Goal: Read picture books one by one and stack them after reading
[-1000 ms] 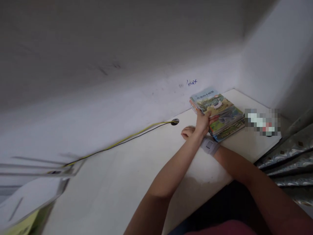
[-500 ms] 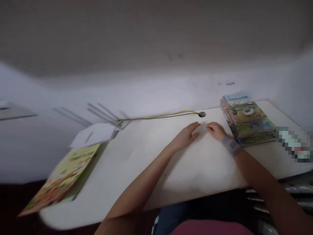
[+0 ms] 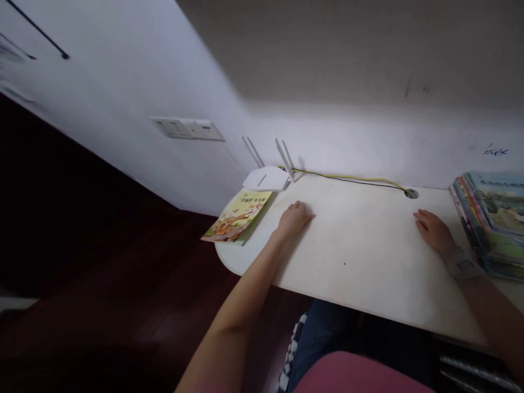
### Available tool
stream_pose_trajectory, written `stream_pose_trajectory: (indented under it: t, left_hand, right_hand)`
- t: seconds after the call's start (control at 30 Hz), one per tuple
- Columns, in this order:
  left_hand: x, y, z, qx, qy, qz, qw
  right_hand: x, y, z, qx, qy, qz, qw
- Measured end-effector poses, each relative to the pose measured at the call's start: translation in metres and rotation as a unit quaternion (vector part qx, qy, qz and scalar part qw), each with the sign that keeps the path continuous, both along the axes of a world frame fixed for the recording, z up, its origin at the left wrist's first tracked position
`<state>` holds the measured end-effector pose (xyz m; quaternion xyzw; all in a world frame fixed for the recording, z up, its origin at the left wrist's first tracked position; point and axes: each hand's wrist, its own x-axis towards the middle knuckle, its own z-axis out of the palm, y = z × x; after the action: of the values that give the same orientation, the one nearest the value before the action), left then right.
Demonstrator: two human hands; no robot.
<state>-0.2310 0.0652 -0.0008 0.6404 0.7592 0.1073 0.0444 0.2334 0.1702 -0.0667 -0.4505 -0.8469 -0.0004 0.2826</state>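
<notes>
My left hand (image 3: 293, 218) hovers over or rests on the white desk (image 3: 356, 234), thumb apart from the loosely bent fingers, nothing held. It is to the right of a yellow-green picture book (image 3: 237, 217), not touching it. Behind that book, partly on or against it, is a white router (image 3: 266, 179) with several upright antennas. My right hand (image 3: 434, 230), a grey band (image 3: 464, 266) on its wrist, is empty with fingers slightly apart. It lies between the round cable hole (image 3: 411, 194) and a stack of picture books (image 3: 491, 224) at the right.
A yellow cable and a black cable (image 3: 356, 179) run along the wall from router to hole. Wall sockets (image 3: 188, 129) sit at the left. The book's corner overhangs the desk's rounded left end, above a dark red floor (image 3: 164, 295).
The view has swung left, bringing the wall sockets and floor in. My hands, close together before, are now far apart, the left one nearer the router and the single book.
</notes>
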Motion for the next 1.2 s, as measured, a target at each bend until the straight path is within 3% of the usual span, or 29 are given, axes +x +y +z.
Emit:
stream_pose_trajectory:
  t: [0.27, 0.37, 0.43, 0.5, 0.57, 0.6, 0.63, 0.67, 0.7, 0.8, 0.87, 0.97, 1.07, 1.13, 1.2]
  left_hand:
    - [0.000, -0.010, 0.011, -0.002, -0.061, 0.020, 0.998]
    - [0.017, -0.023, 0.016, 0.012, -0.113, 0.002, 0.994]
    - [0.036, -0.034, 0.022, 0.028, -0.191, -0.021, 0.981]
    - [0.054, -0.045, 0.029, 0.066, -0.353, -0.043, 0.932]
    - [0.065, -0.057, 0.032, 0.121, -0.524, -0.039, 0.842]
    - [0.066, -0.064, 0.031, 0.144, -0.575, -0.023, 0.805]
    - [0.065, -0.070, 0.029, 0.162, -0.589, 0.000, 0.792]
    - [0.061, -0.077, 0.024, 0.170, -0.572, 0.024, 0.802]
    - [0.056, -0.083, 0.019, 0.168, -0.527, 0.043, 0.832]
    - [0.043, -0.099, -0.002, 0.114, -0.291, 0.057, 0.948]
    - [0.044, -0.106, -0.012, 0.072, -0.144, 0.049, 0.986]
    - [0.060, -0.111, -0.019, 0.038, -0.039, 0.046, 0.997]
    - [0.080, -0.110, -0.016, 0.012, -0.033, 0.005, 0.999]
    - [0.079, -0.106, -0.009, 0.004, -0.057, -0.036, 0.998]
    - [0.062, -0.102, 0.003, 0.016, -0.085, -0.037, 0.996]
  right_hand:
    - [0.001, -0.002, 0.010, 0.016, -0.033, -0.013, 0.999]
    - [-0.020, -0.016, 0.020, 0.019, -0.049, -0.006, 0.999]
    - [-0.050, -0.036, 0.031, 0.010, -0.078, 0.039, 0.996]
    - [-0.089, -0.061, 0.045, -0.001, -0.120, 0.119, 0.986]
    - [-0.125, -0.085, 0.058, -0.004, -0.144, 0.161, 0.976]
    - [-0.140, -0.095, 0.064, -0.008, -0.147, 0.170, 0.974]
    - [-0.151, -0.103, 0.068, -0.016, -0.150, 0.176, 0.973]
    - [-0.157, -0.110, 0.070, -0.027, -0.156, 0.184, 0.970]
    - [-0.160, -0.115, 0.071, -0.039, -0.167, 0.191, 0.967]
    - [-0.148, -0.124, 0.065, -0.075, -0.212, 0.205, 0.953]
    - [-0.131, -0.130, 0.056, -0.085, -0.224, 0.196, 0.951]
    - [-0.102, -0.142, 0.045, -0.079, -0.211, 0.176, 0.958]
    - [-0.071, -0.156, 0.039, -0.061, -0.202, 0.167, 0.963]
    - [-0.049, -0.164, 0.035, -0.054, -0.200, 0.156, 0.966]
    - [-0.029, -0.170, 0.032, -0.051, -0.199, 0.146, 0.968]
